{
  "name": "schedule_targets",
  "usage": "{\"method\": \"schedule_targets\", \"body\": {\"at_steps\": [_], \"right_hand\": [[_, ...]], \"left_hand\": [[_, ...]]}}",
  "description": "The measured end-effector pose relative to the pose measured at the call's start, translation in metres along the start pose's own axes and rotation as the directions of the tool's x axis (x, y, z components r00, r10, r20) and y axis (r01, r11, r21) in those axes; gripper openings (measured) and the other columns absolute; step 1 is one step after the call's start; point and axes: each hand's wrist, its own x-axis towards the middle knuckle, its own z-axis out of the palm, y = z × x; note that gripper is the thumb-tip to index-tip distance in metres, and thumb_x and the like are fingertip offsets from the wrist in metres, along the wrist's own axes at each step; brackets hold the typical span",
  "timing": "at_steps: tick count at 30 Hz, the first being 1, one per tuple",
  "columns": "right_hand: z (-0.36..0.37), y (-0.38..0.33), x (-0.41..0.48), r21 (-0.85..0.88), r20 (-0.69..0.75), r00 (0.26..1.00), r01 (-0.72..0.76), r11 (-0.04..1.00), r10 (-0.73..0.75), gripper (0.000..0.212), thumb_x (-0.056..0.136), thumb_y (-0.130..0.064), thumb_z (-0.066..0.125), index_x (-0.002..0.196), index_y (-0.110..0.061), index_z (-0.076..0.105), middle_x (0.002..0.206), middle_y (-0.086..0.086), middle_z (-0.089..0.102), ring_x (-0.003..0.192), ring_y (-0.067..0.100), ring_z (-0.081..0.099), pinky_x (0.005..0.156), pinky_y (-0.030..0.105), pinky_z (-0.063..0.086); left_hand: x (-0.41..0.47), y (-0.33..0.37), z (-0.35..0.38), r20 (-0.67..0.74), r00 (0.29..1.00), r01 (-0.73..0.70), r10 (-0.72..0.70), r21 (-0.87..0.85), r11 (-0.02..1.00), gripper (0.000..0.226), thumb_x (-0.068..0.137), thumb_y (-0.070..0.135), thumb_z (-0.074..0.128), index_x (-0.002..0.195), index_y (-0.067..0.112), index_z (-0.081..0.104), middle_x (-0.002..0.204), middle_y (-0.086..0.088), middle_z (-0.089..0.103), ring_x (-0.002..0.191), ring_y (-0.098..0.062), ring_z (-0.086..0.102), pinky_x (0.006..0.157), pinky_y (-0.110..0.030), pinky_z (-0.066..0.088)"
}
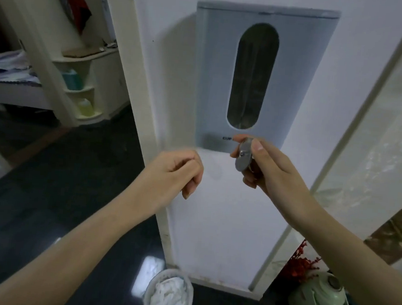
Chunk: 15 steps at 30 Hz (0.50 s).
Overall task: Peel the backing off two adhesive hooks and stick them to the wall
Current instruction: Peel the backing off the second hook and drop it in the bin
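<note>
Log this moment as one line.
right hand: pinches round silver metal hook | left hand: curled, contents unclear | hook: at lower edge of grey plastic cup dispenser

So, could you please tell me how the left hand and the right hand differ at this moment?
The right hand pinches a metal hook between thumb and fingers; the left hand is loosely curled with nothing visible in it. The right hand is level with the lower edge of the grey dispenser; the left hand sits lower and further left. Both are bare and held before the white wall.
</note>
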Motion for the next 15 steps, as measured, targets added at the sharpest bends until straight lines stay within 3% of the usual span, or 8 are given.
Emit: {"method": "schedule_targets", "body": {"at_steps": [8,15], "right_hand": [[0.036,0.066,-0.005,-0.001,0.184,0.971,-0.155,0.988,0.153,0.030,0.097,-0.027,0.030,0.109,-0.019,0.057,0.084,-0.001,0.058,0.057,0.007,0.044,0.053,0.017,0.039],[0.080,0.146,-0.013,-0.108,0.323,0.880,-0.332,0.937,0.349,0.029,0.098,-0.028,0.031,0.112,-0.019,0.055,0.079,-0.006,0.058,0.054,0.002,0.045,0.052,0.013,0.040]], "left_hand": [[-0.033,-0.088,0.008,-0.030,0.968,0.249,-0.248,0.035,0.968,0.033,0.086,0.006,0.041,0.054,0.012,0.047,0.050,-0.001,0.047,0.043,-0.006,0.042,0.045,-0.010,0.038],[-0.075,-0.191,0.019,-0.081,0.856,0.516,-0.511,0.051,0.855,0.030,0.087,0.010,0.044,0.057,0.008,0.048,0.050,-0.001,0.048,0.037,-0.001,0.043,0.042,-0.007,0.040]]}}
